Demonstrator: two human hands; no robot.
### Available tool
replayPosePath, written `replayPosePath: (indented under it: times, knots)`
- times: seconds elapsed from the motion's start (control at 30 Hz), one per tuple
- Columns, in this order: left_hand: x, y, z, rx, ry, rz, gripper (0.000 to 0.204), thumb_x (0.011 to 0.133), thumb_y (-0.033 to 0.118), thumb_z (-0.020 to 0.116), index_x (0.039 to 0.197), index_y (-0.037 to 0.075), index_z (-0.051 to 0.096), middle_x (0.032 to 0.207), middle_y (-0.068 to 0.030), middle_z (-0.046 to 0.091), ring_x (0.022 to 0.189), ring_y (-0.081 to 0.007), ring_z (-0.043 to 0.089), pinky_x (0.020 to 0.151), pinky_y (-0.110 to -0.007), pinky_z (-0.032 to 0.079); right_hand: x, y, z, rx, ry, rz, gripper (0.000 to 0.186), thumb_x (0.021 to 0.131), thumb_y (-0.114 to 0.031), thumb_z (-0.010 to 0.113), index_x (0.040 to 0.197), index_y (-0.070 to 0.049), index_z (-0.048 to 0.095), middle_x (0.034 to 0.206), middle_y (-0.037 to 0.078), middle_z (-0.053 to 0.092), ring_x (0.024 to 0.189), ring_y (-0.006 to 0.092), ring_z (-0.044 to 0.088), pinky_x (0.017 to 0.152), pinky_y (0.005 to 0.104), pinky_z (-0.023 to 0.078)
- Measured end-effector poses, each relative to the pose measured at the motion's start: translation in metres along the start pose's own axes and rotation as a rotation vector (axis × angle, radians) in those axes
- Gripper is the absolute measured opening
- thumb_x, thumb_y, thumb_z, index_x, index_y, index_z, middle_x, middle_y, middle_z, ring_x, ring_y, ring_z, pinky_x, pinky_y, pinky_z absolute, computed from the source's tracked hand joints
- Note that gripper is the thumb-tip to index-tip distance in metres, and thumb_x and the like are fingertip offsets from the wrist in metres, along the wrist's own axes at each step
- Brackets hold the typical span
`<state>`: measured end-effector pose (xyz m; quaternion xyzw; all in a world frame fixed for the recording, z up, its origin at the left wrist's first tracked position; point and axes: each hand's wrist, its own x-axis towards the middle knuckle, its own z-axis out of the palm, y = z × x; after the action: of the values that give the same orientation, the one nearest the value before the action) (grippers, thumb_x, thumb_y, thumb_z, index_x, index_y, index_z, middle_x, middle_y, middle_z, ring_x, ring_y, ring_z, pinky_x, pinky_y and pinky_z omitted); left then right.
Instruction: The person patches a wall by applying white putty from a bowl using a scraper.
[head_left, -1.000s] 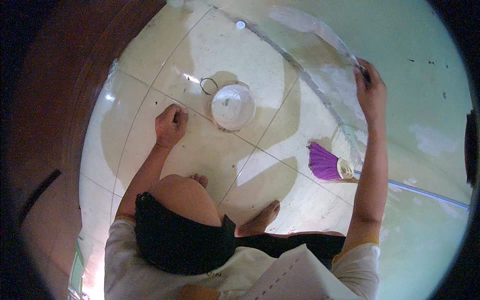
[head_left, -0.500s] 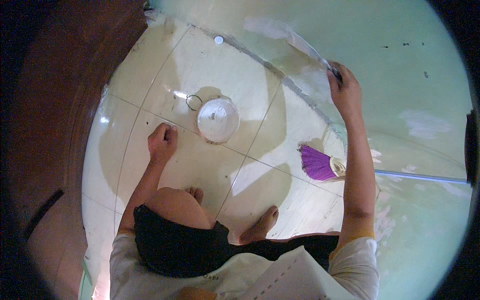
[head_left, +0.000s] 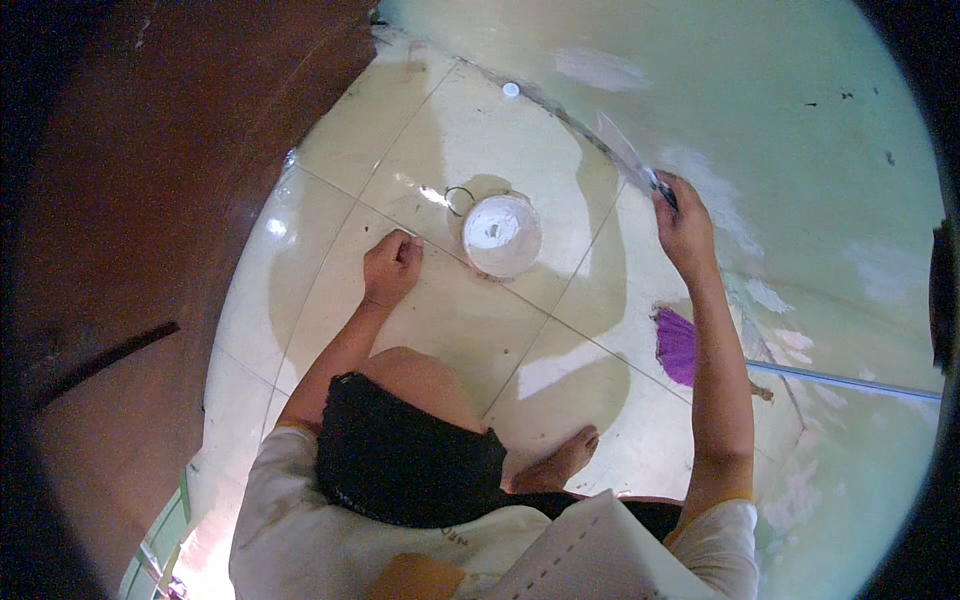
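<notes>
Moving nearer the tub [head_left: 524, 250], holding at two o'clock from it a light, bendy-looking scraper [head_left: 626, 150], closing the right hand [head_left: 685, 228] around its dark handle [head_left: 667, 194], the safest spot, and curling the left hand [head_left: 391, 266], maybe empty.

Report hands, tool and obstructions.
Right hand gripping bladed tool near wall. Left hand curled, nothing visible inside. White tub on floor; purple broom partly behind right forearm.

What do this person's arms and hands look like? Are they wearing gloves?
No gloves! The left hand and the right hand are both bare, and so are the forearms. Higher up are short, loose, whitish-grey shirt sleeves with yellowish edges. I can't see any watch.
</notes>
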<state>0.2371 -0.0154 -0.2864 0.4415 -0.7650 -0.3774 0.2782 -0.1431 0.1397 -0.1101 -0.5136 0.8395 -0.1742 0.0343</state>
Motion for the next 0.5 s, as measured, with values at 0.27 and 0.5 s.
replayPosePath:
  times: [0.27,0.5]
  knots:
    - [-0.003,-0.001,-0.006,-0.007,-0.022,0.036,0.025,0.09,0.023,0.064,0.078,0.003,0.055,0.064,-0.0117,0.054,0.053,-0.025,0.052,0.055,-0.038,0.046,0.069,0.0,0.011,-0.113,0.037,-0.014,0.029,0.094,-0.02,0.056,0.121,-0.009,0.06,0.113,0.018,0.064,0.099,0.0381,0.063,0.084,0.0455,0.051]
    - [0.001,0.0,-0.004,-0.009,-0.049,0.094,0.023,0.09,0.019,0.064,0.075,0.004,0.056,0.064,-0.0099,0.056,0.052,-0.0207,0.054,0.052,-0.033,0.046,-0.026,-0.023,-0.048,0.079,-0.081,0.138,0.024,0.095,-0.015,0.059,0.116,-0.003,0.063,0.094,0.015,0.066,0.083,0.0232,0.063,0.076,0.032,0.049]
